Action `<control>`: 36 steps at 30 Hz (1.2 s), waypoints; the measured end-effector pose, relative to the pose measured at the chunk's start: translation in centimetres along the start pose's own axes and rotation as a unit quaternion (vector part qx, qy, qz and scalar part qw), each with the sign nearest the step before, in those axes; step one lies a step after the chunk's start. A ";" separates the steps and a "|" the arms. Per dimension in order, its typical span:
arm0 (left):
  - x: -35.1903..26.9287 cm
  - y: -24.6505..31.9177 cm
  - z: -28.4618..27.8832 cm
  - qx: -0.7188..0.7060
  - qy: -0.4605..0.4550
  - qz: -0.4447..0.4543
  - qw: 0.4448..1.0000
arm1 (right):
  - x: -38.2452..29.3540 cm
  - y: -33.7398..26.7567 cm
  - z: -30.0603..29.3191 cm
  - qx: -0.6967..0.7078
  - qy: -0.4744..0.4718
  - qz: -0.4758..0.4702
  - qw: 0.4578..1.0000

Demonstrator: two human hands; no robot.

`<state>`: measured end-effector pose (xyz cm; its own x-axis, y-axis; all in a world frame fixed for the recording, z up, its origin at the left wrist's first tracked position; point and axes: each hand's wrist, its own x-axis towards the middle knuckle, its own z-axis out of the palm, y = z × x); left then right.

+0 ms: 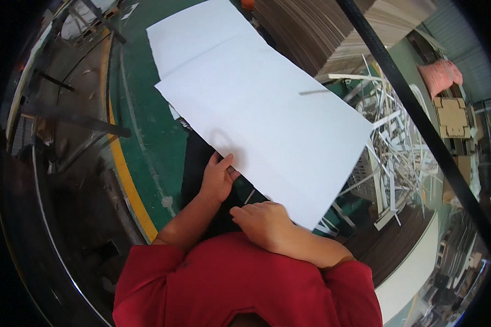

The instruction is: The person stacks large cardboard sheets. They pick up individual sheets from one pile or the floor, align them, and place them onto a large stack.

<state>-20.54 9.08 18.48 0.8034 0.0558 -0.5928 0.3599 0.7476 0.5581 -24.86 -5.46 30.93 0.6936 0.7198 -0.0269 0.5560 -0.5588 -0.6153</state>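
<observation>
A large white sheet or panel (262, 110) lies slantwise in front of me. Beyond a faint crosswise line, a second white piece (200, 41) shows at its far end. My left hand (219, 178) is at the sheet's near left edge, its thumb over the edge and its fingers lower down, partly hidden. Close to my body, my right hand (264, 224) is bent inward with curled fingers beside the near edge. Its palm is turned away, so whether it holds anything is hidden. A short grey strip or mark (314, 92) shows on the sheet's right part.
A heap of thin offcut strips (393, 143) rises at the right. Stacked brown boards (298, 32) stand at the far side, more boards (397, 241) at lower right. A black bar (417, 114) crosses the right. Yellow line (122, 171) marks the green floor (143, 102).
</observation>
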 end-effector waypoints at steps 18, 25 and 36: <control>-0.3 4.2 1.0 0.069 -0.059 0.133 0.987 | -6.0 11.6 -1.4 0.935 0.170 0.147 0.274; 3.4 7.9 -0.2 0.172 0.001 0.197 0.965 | 0.2 17.5 3.3 0.789 0.252 0.206 0.521; 7.9 5.7 -8.0 0.488 0.216 0.427 0.730 | 15.4 16.9 7.6 0.737 0.181 0.324 0.564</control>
<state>-15.98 19.09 12.30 0.7841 0.5866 0.2028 0.1518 -0.4981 0.8537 -8.21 -0.70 14.14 0.7288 0.2799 -0.6249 -0.6689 0.4860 -0.5624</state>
